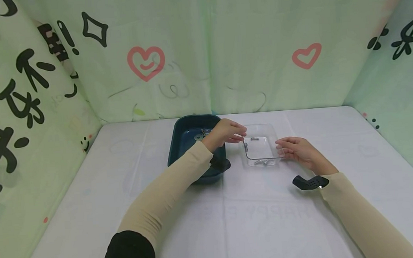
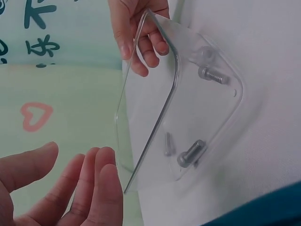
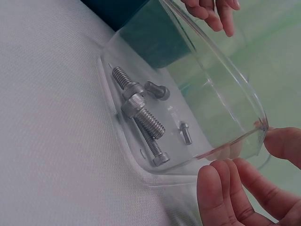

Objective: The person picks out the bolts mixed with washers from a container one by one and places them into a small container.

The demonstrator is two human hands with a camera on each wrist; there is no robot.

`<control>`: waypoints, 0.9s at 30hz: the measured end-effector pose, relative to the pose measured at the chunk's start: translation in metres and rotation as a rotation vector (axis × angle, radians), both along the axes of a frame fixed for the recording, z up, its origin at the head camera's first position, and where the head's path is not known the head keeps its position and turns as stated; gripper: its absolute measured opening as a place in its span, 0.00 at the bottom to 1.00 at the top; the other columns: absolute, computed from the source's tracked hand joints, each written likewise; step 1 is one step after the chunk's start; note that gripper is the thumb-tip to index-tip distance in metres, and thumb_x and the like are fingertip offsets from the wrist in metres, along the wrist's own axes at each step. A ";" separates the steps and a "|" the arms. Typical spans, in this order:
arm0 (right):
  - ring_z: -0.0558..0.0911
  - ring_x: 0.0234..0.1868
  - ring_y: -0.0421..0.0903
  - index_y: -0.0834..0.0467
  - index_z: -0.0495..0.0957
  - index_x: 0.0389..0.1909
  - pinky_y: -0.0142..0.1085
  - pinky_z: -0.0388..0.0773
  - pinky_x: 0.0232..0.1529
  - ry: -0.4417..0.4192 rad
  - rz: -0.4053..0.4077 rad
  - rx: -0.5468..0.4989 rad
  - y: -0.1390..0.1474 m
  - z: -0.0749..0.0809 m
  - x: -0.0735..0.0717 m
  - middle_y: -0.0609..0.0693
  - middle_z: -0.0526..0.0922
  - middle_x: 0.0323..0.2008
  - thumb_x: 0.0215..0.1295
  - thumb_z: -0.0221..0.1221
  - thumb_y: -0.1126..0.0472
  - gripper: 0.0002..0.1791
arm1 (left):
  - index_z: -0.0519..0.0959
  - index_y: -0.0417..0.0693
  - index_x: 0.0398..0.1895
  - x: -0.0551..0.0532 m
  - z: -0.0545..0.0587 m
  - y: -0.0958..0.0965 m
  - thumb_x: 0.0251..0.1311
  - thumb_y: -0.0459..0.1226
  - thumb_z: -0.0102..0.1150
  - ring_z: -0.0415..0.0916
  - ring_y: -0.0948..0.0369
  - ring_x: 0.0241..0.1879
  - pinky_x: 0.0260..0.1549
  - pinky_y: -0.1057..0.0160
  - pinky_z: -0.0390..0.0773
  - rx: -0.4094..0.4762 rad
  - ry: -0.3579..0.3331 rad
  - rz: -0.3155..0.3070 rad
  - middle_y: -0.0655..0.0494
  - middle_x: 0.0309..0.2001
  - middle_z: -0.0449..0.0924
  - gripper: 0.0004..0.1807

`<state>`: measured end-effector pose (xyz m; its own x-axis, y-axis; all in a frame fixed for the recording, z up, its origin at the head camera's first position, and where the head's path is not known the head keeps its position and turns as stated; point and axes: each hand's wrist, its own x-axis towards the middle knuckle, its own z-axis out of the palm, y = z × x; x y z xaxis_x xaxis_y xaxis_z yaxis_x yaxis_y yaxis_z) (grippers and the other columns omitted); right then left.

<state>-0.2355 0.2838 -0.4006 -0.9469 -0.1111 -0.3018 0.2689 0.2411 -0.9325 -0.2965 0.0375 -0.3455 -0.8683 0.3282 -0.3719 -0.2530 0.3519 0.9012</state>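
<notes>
A clear plastic box (image 1: pixel 263 157) stands on the table with several silver screws inside. In the right wrist view, two thick socket-head bolts (image 3: pixel 148 123) lie by its near wall, with smaller screws (image 3: pixel 186 133) around them. My right hand (image 1: pixel 298 151) holds the box's right-hand corner between thumb (image 3: pixel 284 143) and fingers. At the opposite side, my left hand (image 1: pixel 228 132) hovers by the rim. Its thumb (image 2: pixel 35 165) and fingers stand apart with nothing visible between them. Whether a left fingertip touches the box, I cannot tell.
A dark blue tray (image 1: pixel 174 152) sits just left of the clear box, partly under my left forearm. Washers (image 1: pixel 198 137) and other small metal parts lie in it. A white cloth (image 1: pixel 269 227) covers the table; pale green printed curtains (image 1: pixel 257 31) stand behind and at both sides.
</notes>
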 end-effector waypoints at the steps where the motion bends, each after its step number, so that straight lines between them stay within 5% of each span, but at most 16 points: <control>1: 0.77 0.33 0.32 0.63 0.69 0.53 0.23 0.79 0.38 -0.002 -0.003 0.002 0.000 0.000 0.000 0.35 0.78 0.31 0.67 0.54 0.51 0.22 | 0.77 0.35 0.50 0.000 0.001 -0.002 0.61 0.37 0.59 0.79 0.46 0.51 0.54 0.54 0.77 -0.001 -0.001 -0.008 0.40 0.49 0.81 0.17; 7: 0.77 0.33 0.32 0.60 0.70 0.51 0.23 0.79 0.38 -0.005 -0.010 0.004 -0.001 0.000 0.001 0.35 0.78 0.31 0.68 0.54 0.52 0.18 | 0.75 0.39 0.54 -0.002 0.006 -0.015 0.63 0.40 0.57 0.80 0.50 0.51 0.53 0.57 0.78 -0.023 0.007 -0.045 0.43 0.52 0.79 0.19; 27: 0.78 0.34 0.32 0.59 0.70 0.51 0.22 0.79 0.39 -0.007 -0.009 0.010 0.001 -0.003 -0.001 0.35 0.78 0.32 0.67 0.55 0.50 0.20 | 0.73 0.41 0.58 -0.012 0.018 -0.053 0.65 0.40 0.54 0.75 0.51 0.57 0.60 0.57 0.72 -0.055 0.045 0.015 0.45 0.58 0.75 0.21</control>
